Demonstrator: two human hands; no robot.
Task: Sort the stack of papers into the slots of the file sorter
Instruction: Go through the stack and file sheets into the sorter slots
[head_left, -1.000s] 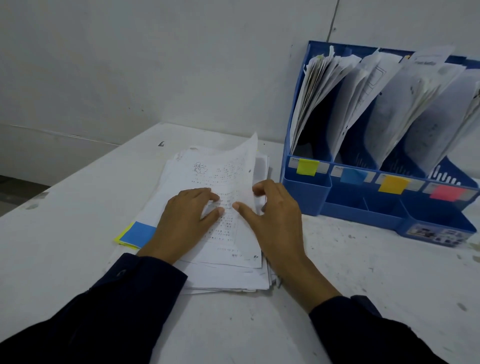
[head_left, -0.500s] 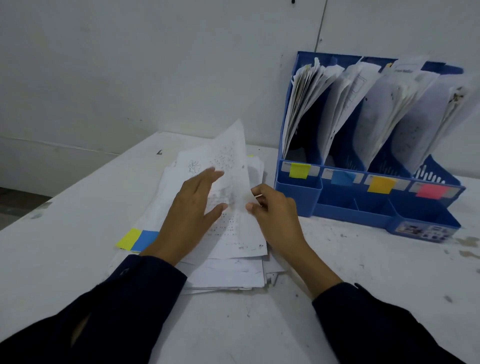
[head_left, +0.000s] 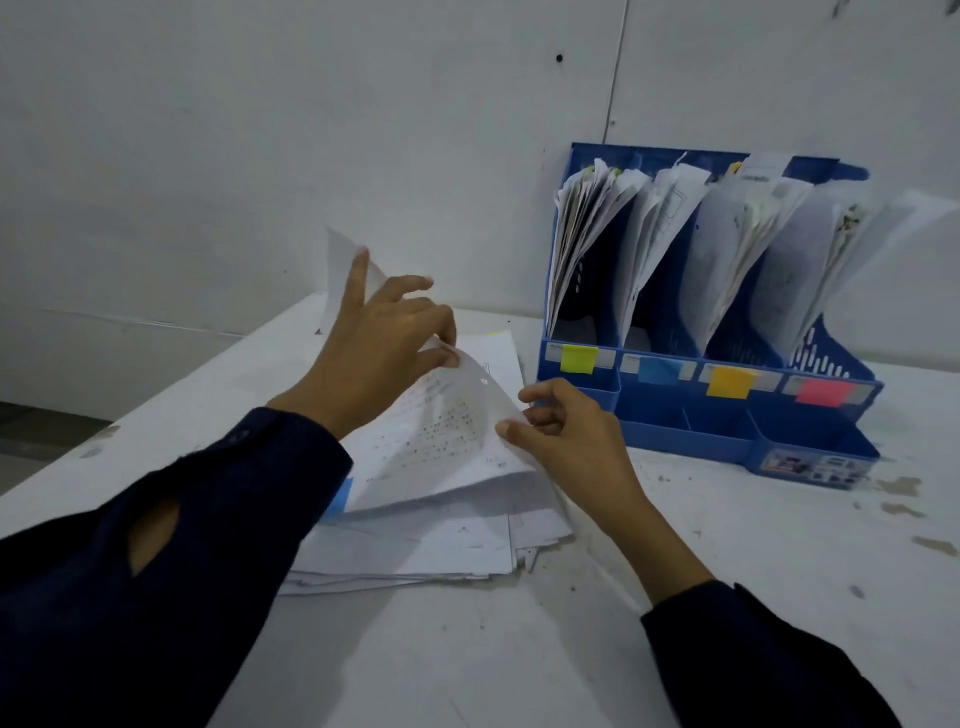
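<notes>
A loose stack of white papers (head_left: 415, 545) lies on the white table in front of me. My left hand (head_left: 379, 348) holds the top sheet (head_left: 441, 431) lifted off the stack, thumb and fingers gripping its raised far edge. My right hand (head_left: 566, 431) pinches the same sheet's right edge between thumb and forefinger. The sheet curves upward between both hands. The blue file sorter (head_left: 691, 431) stands at the right against the wall, each of its slots holding upright papers, with yellow-green, blue, yellow and pink tags along its front.
The white table (head_left: 519, 649) has stains at its right side. A white wall stands close behind the sorter. The table's left edge drops to the floor. A blue sticky tab (head_left: 340, 491) peeks from the stack beside my left sleeve.
My left hand went from resting flat on the stack to lifting the top sheet up and away. My right hand moved from touching the sheet's edge to pinching it. The view tilted upward.
</notes>
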